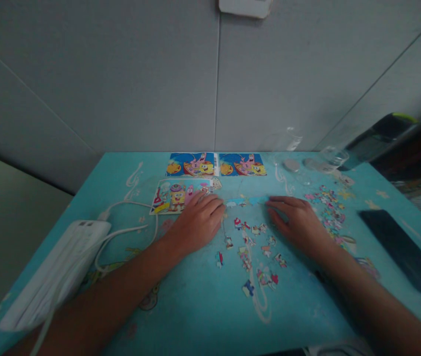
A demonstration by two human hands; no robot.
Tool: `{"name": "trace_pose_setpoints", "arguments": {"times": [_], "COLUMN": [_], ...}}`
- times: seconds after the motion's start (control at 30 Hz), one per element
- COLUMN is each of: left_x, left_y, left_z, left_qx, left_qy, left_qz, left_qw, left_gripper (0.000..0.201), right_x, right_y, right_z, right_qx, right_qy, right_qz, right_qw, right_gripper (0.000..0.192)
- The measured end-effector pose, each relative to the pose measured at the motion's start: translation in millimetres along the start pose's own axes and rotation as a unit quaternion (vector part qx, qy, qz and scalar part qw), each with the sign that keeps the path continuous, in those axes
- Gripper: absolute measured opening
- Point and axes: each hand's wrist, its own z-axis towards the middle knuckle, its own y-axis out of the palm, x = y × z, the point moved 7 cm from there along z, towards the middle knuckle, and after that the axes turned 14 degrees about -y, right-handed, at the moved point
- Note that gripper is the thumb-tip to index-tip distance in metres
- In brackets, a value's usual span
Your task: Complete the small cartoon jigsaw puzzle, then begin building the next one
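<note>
A thin strip of joined jigsaw pieces [247,201], mostly light blue, lies flat on the table between my hands. My left hand [203,220] is at its left end, fingers bent and close together; their tips are hard to make out. At the right end is my right hand [295,217], its fingers stretched toward the strip and the thumb apart. Whether the fingertips touch it I cannot tell. Loose jigsaw pieces [245,257] are scattered below the strip. A picture card with cartoon figures [176,197] lies beside my left hand.
Two blue cartoon cards [191,164] lie along the wall. A heap of small pieces [331,212] sits right of my right hand, near clear containers [334,157]. A dark flat object [399,249] lies far right. A white power bank [58,272] with a cable [130,202] lies left.
</note>
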Motion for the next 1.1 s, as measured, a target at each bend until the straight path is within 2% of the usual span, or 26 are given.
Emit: {"name": "trace_pose_setpoints", "arguments": {"times": [0.33,0.53,0.67,0.83,0.97,1.1], "left_x": [1.5,1.3,0.7,1.3,1.6,1.6], "left_y": [-3.6,-2.0,-2.7,-3.3,-4.3,-4.1], "left_z": [1.2,0.9,0.6,0.5,0.3,-0.5], "left_qx": [0.009,0.008,0.018,0.021,0.022,0.022], "left_qy": [0.007,0.007,0.008,0.011,0.011,0.012], "left_qz": [-0.001,-0.002,0.0,-0.001,-0.005,-0.01], "left_qw": [1.0,1.0,1.0,1.0,1.0,1.0], "left_gripper": [0.027,0.026,0.025,0.026,0.026,0.027], "right_x": [0.7,-12.1,-13.5,-2.1,-4.8,-20.9], "right_y": [1.9,-3.5,-9.8,-19.9,-18.6,-12.8], "right_z": [-1.5,0.1,-1.0,-3.8,-2.6,0.8], "right_qx": [0.012,0.036,0.072,0.119,0.111,0.096], "right_qy": [-0.003,-0.017,-0.024,0.007,0.0,-0.049], "right_qz": [-0.006,0.006,0.021,0.035,0.063,0.118], "right_qw": [1.0,0.999,0.997,0.992,0.992,0.987], "right_gripper": [0.029,0.029,0.026,0.023,0.022,0.021]}}
